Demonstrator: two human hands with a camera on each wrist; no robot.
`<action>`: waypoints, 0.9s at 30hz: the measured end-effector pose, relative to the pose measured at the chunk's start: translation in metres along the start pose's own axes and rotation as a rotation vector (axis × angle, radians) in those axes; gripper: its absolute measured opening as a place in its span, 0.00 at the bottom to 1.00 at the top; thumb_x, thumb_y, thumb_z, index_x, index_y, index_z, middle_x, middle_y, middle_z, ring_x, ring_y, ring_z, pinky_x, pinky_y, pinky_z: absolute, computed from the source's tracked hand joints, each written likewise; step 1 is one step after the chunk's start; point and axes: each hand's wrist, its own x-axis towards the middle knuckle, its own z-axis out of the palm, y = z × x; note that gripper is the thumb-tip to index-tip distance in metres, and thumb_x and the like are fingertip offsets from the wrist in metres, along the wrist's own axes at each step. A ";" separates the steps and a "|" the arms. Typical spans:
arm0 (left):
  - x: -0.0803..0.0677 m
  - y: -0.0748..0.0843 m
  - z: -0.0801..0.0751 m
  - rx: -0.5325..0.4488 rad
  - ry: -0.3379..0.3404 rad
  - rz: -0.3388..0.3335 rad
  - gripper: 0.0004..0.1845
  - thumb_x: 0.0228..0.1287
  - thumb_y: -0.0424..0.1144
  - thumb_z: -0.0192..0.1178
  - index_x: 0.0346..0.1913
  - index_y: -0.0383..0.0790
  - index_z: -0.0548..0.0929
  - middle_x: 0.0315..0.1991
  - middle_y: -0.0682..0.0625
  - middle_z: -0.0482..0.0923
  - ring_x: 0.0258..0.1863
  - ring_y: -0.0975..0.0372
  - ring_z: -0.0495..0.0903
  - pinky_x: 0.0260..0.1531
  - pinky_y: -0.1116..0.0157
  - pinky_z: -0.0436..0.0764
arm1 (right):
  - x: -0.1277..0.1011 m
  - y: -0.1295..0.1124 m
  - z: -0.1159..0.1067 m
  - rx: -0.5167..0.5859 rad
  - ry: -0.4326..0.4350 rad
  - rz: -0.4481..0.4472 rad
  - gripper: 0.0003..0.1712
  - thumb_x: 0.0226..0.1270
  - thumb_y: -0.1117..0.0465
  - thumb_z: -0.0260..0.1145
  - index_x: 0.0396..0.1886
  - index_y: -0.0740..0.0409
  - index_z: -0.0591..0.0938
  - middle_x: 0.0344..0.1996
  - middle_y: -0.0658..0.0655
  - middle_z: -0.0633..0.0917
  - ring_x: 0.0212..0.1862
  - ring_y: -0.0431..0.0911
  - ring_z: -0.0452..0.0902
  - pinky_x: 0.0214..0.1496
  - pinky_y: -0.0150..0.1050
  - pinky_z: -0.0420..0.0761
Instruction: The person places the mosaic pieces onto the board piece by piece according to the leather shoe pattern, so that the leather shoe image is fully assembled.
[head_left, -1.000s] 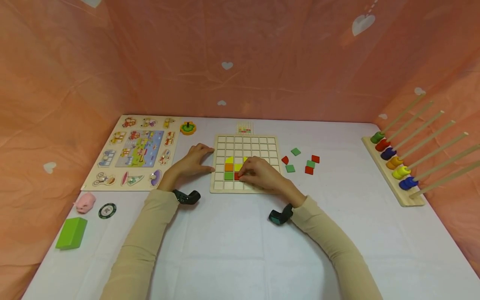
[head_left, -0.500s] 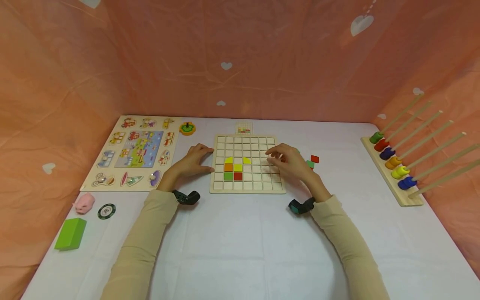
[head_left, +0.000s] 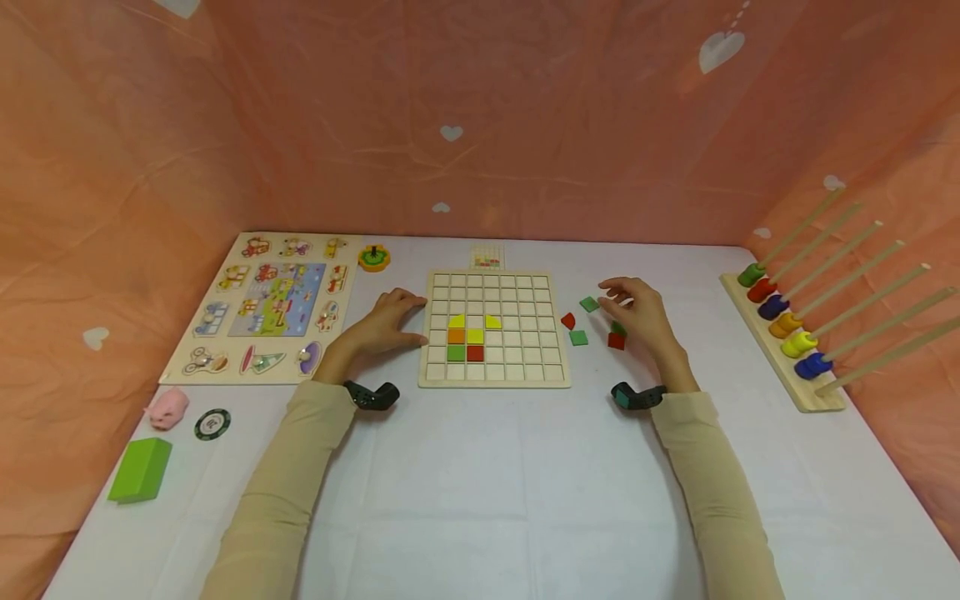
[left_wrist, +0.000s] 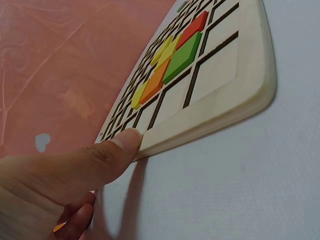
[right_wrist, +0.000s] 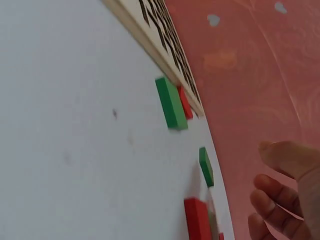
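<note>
A wooden grid board [head_left: 517, 372] lies mid-table with coloured tiles in several cells: an orange tile [head_left: 457, 336], a green tile [head_left: 456, 353], a red tile [head_left: 475, 353] and yellow ones. My left hand [head_left: 382, 323] rests at the board's left edge; in the left wrist view its thumb [left_wrist: 129, 140] touches the rim. Over the loose tiles right of the board hovers my right hand [head_left: 643, 317], partly covering a green tile [head_left: 618, 327] and a red tile [head_left: 617, 342]. Thumb and fingers are apart in the right wrist view, holding nothing.
More loose tiles lie by the board, including a green tile [head_left: 578, 337] and a red rounded piece [head_left: 568, 321]. A small pattern card [head_left: 487, 257] sits behind it. At left are a picture puzzle [head_left: 225, 339], pink pig [head_left: 168, 408] and green block [head_left: 141, 470]; at right, a peg rack [head_left: 783, 343].
My right hand has left the red tile in the board's cell and moved right to the loose tiles. The left hand stays at the board's edge.
</note>
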 end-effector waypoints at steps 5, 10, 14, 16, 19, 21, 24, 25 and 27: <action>0.000 -0.001 0.001 0.002 0.011 0.011 0.38 0.54 0.41 0.67 0.64 0.28 0.65 0.58 0.34 0.63 0.59 0.43 0.58 0.61 0.48 0.57 | -0.001 0.010 -0.005 -0.034 0.034 0.076 0.18 0.61 0.64 0.64 0.51 0.67 0.78 0.42 0.67 0.78 0.42 0.56 0.74 0.42 0.40 0.74; 0.000 -0.001 0.001 0.003 0.009 0.009 0.38 0.54 0.42 0.67 0.65 0.29 0.65 0.58 0.34 0.63 0.59 0.44 0.58 0.61 0.48 0.57 | -0.003 0.016 -0.007 -0.075 0.072 0.168 0.21 0.60 0.62 0.65 0.52 0.68 0.77 0.43 0.69 0.77 0.43 0.59 0.75 0.45 0.48 0.72; 0.000 -0.001 0.001 -0.004 0.006 0.001 0.38 0.54 0.42 0.67 0.65 0.29 0.65 0.58 0.35 0.63 0.59 0.44 0.58 0.62 0.48 0.57 | -0.005 0.017 -0.010 -0.144 0.062 0.254 0.28 0.60 0.55 0.65 0.54 0.69 0.74 0.38 0.69 0.77 0.41 0.59 0.73 0.43 0.48 0.71; 0.000 -0.001 0.001 -0.005 0.005 0.001 0.38 0.54 0.42 0.67 0.65 0.29 0.65 0.58 0.35 0.63 0.59 0.45 0.58 0.62 0.48 0.58 | -0.007 0.016 -0.011 -0.192 0.039 0.312 0.32 0.60 0.49 0.64 0.55 0.69 0.72 0.36 0.68 0.77 0.39 0.58 0.73 0.40 0.48 0.71; 0.000 -0.001 0.001 -0.003 0.005 0.000 0.38 0.54 0.42 0.67 0.65 0.29 0.65 0.58 0.35 0.63 0.59 0.44 0.58 0.62 0.48 0.58 | -0.009 0.013 -0.013 -0.250 -0.018 0.404 0.38 0.59 0.41 0.63 0.55 0.68 0.70 0.35 0.67 0.77 0.38 0.58 0.72 0.38 0.48 0.71; 0.000 -0.001 0.001 0.001 0.004 -0.001 0.37 0.54 0.41 0.67 0.65 0.29 0.65 0.58 0.35 0.63 0.59 0.45 0.58 0.61 0.49 0.58 | -0.011 0.012 -0.014 -0.280 -0.055 0.452 0.39 0.58 0.39 0.62 0.53 0.68 0.69 0.35 0.66 0.77 0.38 0.58 0.71 0.38 0.48 0.70; 0.001 -0.002 0.001 0.006 0.003 -0.003 0.37 0.54 0.42 0.67 0.65 0.29 0.65 0.58 0.35 0.63 0.58 0.45 0.59 0.61 0.49 0.58 | -0.012 0.011 -0.014 -0.296 -0.081 0.486 0.36 0.58 0.40 0.63 0.49 0.68 0.71 0.35 0.67 0.77 0.38 0.58 0.71 0.37 0.47 0.70; 0.001 -0.002 0.001 0.003 0.001 -0.006 0.37 0.54 0.42 0.67 0.65 0.30 0.65 0.58 0.35 0.63 0.58 0.45 0.58 0.62 0.49 0.58 | -0.012 0.011 -0.014 -0.300 -0.082 0.489 0.35 0.58 0.41 0.63 0.48 0.68 0.71 0.35 0.67 0.78 0.38 0.58 0.72 0.37 0.47 0.70; 0.001 -0.002 0.002 0.004 0.001 -0.007 0.37 0.55 0.42 0.67 0.65 0.30 0.65 0.58 0.36 0.63 0.58 0.45 0.59 0.61 0.49 0.58 | -0.012 0.011 -0.015 -0.304 -0.083 0.485 0.32 0.58 0.43 0.63 0.47 0.68 0.73 0.36 0.67 0.79 0.39 0.58 0.73 0.36 0.47 0.71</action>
